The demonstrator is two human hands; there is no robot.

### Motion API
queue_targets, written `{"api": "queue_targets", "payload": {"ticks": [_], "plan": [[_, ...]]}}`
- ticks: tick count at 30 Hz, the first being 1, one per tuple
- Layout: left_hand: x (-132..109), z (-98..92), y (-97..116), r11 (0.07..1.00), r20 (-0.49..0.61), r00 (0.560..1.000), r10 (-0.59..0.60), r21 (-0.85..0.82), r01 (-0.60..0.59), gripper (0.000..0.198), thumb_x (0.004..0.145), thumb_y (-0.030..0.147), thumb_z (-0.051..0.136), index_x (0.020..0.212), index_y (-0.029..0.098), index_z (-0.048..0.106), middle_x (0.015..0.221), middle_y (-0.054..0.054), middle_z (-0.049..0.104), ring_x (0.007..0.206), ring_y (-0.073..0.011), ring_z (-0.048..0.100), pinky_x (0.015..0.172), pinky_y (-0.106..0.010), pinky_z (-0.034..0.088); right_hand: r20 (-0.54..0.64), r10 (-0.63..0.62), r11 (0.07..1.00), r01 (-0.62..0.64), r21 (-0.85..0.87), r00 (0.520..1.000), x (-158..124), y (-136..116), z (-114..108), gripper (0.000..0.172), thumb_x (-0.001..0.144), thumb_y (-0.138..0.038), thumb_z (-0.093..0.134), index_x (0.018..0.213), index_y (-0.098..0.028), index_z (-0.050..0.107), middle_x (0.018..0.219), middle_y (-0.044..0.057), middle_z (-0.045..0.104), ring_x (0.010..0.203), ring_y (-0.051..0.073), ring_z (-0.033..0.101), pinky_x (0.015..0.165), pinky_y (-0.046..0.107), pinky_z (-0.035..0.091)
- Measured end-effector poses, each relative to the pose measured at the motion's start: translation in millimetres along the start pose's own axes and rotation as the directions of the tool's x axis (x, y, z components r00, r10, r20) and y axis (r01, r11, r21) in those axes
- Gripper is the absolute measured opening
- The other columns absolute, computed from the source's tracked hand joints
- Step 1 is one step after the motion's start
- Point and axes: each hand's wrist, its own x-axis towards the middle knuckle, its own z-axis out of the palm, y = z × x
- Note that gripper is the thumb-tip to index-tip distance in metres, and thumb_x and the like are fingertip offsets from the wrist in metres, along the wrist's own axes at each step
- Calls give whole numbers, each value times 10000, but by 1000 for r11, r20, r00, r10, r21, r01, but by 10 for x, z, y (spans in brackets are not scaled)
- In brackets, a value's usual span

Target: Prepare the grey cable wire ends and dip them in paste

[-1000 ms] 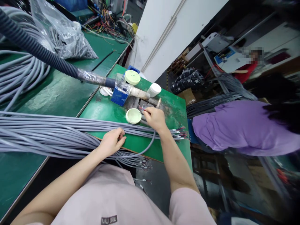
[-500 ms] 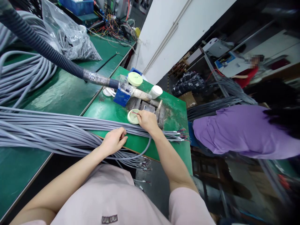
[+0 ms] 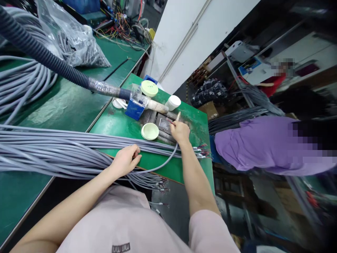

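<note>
My right hand (image 3: 180,133) is closed round the end of a grey cable (image 3: 170,161). Thin bare-ended wires poke out of its fingertips over the square metal surface of a dark, stained block (image 3: 163,123). The cable curves down from that hand and passes below my left hand (image 3: 127,159). Loosely curled, my left hand lies at the edge of a bundle of grey cables (image 3: 79,140), its thumb apart from the fingers and nothing visible between them. A round cream tub (image 3: 150,131) sits left of my right hand.
Over the block hangs the pale nozzle (image 3: 157,105) of a ribbed hose (image 3: 52,59), beside a blue box (image 3: 134,109). A white jar (image 3: 173,102) and a yellowish lid (image 3: 149,88) stand behind. To the right is a person in purple (image 3: 252,146); another in red is farther back.
My right hand has moved right from the cream tub to the metal block, taking the cable's wire ends along. My left hand has stayed nearly in place.
</note>
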Motion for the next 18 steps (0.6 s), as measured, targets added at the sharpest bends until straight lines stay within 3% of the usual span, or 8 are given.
{"api": "queue_targets", "payload": {"ticks": [18], "plan": [[6, 7, -11, 1000, -5, 1000, 0, -4, 0, 37, 837, 214, 494, 813, 210, 466, 705, 10, 543, 663, -152, 518, 649, -275, 400, 24, 29, 999, -30, 45, 999, 102, 8, 178, 310, 862, -300, 448, 941, -180, 722, 909, 146, 717, 877, 265, 654, 730, 316, 438]]}}
